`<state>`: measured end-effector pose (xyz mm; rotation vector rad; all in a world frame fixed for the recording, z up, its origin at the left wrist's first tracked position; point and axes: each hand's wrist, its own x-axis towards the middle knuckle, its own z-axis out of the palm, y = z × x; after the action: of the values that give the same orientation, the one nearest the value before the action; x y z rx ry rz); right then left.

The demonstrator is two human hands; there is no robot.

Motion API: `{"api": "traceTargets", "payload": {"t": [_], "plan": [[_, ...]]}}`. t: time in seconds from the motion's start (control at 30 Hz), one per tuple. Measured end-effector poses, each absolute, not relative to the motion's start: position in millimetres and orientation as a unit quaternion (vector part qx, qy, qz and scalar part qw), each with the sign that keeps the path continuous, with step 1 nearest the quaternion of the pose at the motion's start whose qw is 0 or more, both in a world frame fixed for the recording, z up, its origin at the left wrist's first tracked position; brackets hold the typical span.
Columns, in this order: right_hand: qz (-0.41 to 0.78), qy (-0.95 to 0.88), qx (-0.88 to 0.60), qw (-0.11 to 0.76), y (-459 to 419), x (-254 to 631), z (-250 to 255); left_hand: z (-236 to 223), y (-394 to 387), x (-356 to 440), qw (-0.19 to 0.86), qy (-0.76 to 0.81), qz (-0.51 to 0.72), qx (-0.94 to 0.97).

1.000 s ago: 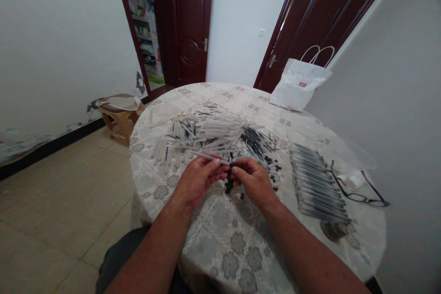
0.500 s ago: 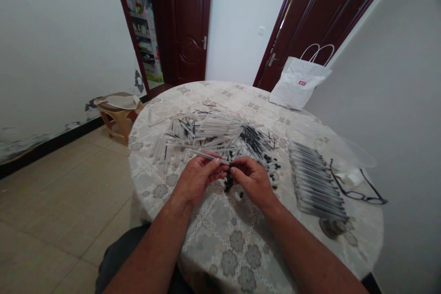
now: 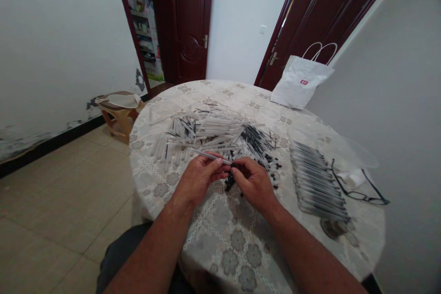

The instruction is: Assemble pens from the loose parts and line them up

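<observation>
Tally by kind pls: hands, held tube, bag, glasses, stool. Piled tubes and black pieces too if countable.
Hands: 2 (left hand, right hand)
Held tube: 1
White bag: 1
Glasses: 1
Stool: 1
Total: 6
Not included: piled tubes and small black pieces; they overlap too much to count.

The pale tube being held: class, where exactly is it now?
In the head view's centre, the pale tube lies in the left hand, its right end at the right hand, just on the near side of the tube pile.
</observation>
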<state>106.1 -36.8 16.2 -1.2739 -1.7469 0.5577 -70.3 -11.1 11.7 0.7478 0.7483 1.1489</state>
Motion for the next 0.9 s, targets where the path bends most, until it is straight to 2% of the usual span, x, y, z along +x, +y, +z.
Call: {"api": "traceTargets", "payload": {"t": [0.4, 0.7, 0.9], "plan": [[0.262, -0.662, -0.52, 0.473, -37.5, 103.5, 12.9, 14.2, -12.9, -68.6, 0.719, 0.33, 0.517, 0.328], [0.431, -0.515, -0.481, 0.564, -29.7, 104.5, 9.5, 12.5, -11.4, -71.1, 0.735, 0.306, 0.533, 0.287], [0.412, -0.525, -0.509, 0.544, -29.2, 102.0, 8.5, 12.2, -11.6, -70.9, 0.737, 0.302, 0.532, 0.288]]}}
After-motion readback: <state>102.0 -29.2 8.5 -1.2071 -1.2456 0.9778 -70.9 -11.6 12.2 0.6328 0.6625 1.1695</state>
